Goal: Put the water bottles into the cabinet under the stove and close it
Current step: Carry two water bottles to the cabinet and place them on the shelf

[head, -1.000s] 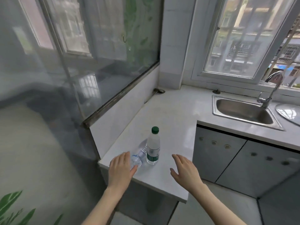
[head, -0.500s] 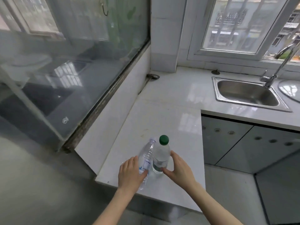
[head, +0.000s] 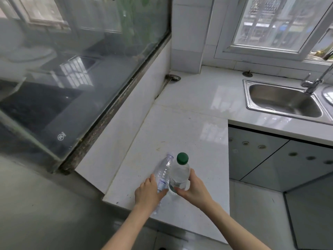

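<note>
Now my right hand (head: pixel 195 188) curls round the upright green-capped plastic water bottle (head: pixel 180 172), my left hand (head: pixel 149 191) round the lying clear bottle (head: pixel 163 172), on the white worktop (head: pixel 180 127) left of the steel sink (head: pixel 246 94); neither stowed yet.

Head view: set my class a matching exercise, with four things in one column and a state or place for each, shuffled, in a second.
1 green-capped bottle
2 clear bottle
3 sink
4 cabinet doors

a lying down, gripped by left hand
b shut
c upright, held by right hand
d set into the counter

Pairs: 1-c; 2-a; 3-d; 4-b
</note>
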